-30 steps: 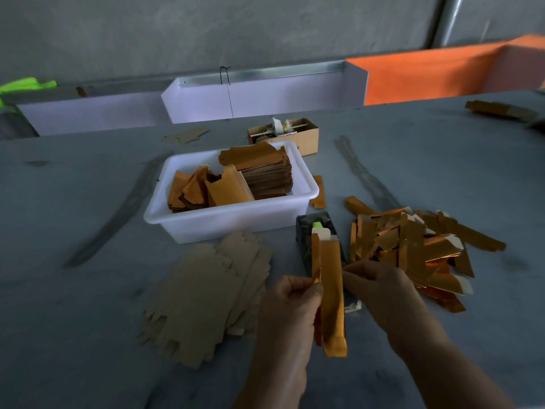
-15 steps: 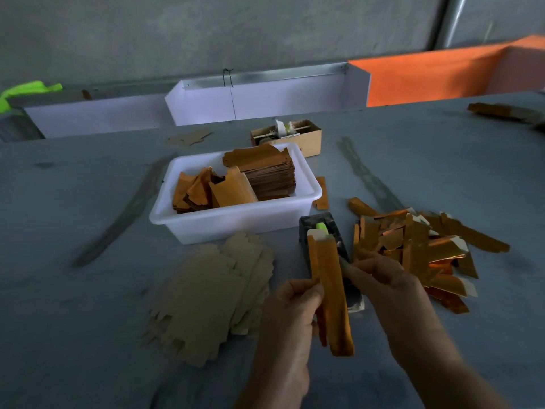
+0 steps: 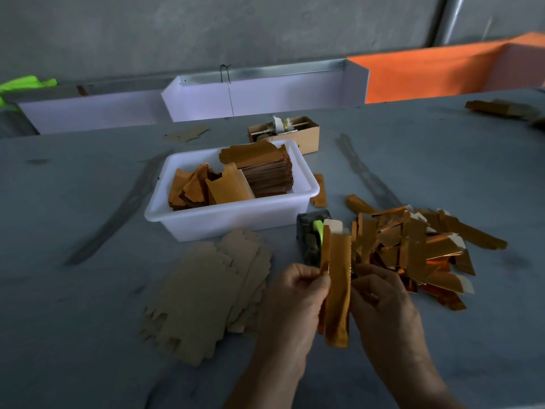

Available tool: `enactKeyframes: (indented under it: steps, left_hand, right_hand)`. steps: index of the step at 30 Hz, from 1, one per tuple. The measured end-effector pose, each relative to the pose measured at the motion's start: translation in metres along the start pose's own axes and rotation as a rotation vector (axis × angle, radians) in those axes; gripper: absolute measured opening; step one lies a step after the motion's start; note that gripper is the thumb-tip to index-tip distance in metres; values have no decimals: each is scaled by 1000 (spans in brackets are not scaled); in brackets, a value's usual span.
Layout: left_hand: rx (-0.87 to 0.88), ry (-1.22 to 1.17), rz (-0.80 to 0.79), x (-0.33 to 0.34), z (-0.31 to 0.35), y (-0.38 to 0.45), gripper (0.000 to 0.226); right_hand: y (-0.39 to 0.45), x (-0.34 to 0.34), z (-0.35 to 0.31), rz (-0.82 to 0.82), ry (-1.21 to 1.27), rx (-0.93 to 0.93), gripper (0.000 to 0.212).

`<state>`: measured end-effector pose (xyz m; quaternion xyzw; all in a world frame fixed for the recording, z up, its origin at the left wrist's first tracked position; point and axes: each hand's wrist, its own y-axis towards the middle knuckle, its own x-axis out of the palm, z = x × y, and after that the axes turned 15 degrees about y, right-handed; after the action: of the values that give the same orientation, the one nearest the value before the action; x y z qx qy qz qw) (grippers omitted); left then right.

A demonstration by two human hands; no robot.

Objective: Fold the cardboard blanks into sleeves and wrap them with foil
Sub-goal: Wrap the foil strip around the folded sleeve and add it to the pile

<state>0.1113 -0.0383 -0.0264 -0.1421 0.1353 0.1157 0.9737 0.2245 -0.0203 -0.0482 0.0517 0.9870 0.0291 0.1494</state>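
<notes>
Both hands, the left hand (image 3: pixel 298 286) and right hand (image 3: pixel 376 293), are pinching the foil-wrapped sleeve (image 3: pixel 337 287) upright above the near table, now tilting it rightward, apparently while smoothing the wrap toward finishing.

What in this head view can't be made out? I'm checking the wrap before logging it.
- Sleeve: the faces away from the camera; whether foil covers them is hidden.
- Left hand and right hand: fingertips behind the sleeve.
- Dark dispenser: near end hidden by sleeve and hands.
- Small box: contents too small.
- Tub: bottom hidden under stacks.
</notes>
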Motion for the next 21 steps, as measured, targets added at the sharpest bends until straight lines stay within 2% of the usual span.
enactKeyframes:
  steps: [7, 12, 18, 21]
  left_hand:
    - [44, 176, 50, 2, 2, 2, 9]
    - [54, 215, 34, 0, 8, 2, 7]
    - [10, 128, -2, -5, 7, -2, 4]
    - [-22, 49, -38, -7, 8, -6, 3]
  right_hand:
    - [0, 4, 5, 18, -50, -104, 5]
    - [2, 0, 3, 1, -121, -160, 6]
    - [-4, -27, -2, -12, 88, -70, 14]
    - [-7, -41, -21, -166, 337, 17, 19]
